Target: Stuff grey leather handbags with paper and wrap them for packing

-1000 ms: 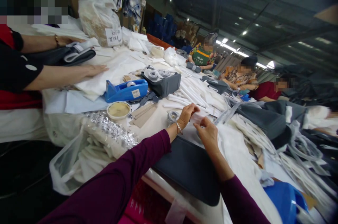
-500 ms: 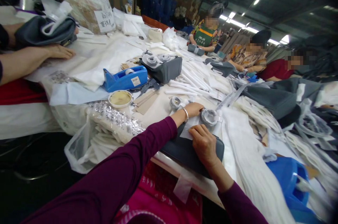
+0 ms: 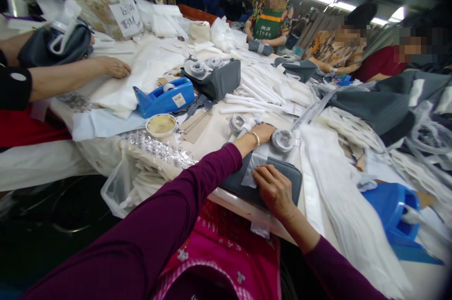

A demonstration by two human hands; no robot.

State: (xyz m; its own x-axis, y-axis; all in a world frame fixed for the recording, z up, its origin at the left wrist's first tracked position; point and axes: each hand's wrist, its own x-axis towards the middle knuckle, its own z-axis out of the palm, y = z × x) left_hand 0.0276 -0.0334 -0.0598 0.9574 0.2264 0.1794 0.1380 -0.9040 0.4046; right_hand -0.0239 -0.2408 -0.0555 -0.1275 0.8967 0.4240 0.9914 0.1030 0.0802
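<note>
A dark grey bag [image 3: 289,175] lies flat at the table's near edge. Two coiled handles in clear wrap, a left coil [image 3: 237,124] and a right coil [image 3: 282,140], sit at its far side. Between them my left hand [image 3: 260,135] is closed at the bag's far edge, its fingertips partly hidden. A translucent film strip [image 3: 251,171] runs down the bag's face from below that hand. My right hand [image 3: 274,188] rests on the bag with bent fingers, pinching the strip's right side near its lower end.
A blue tape dispenser [image 3: 164,97], a tub of yellowish paste [image 3: 161,125] and another grey bag [image 3: 222,78] stand to the left. White padding strips [image 3: 348,206] and a second blue dispenser [image 3: 391,215] lie right. A co-worker's hand [image 3: 115,67] reaches in; other people sit across.
The film strip now lies flatter along the bag, and my right hand stays at its lower part. At the left, the co-worker's hand has moved rightward over the white sheets. The view has shifted slightly.
</note>
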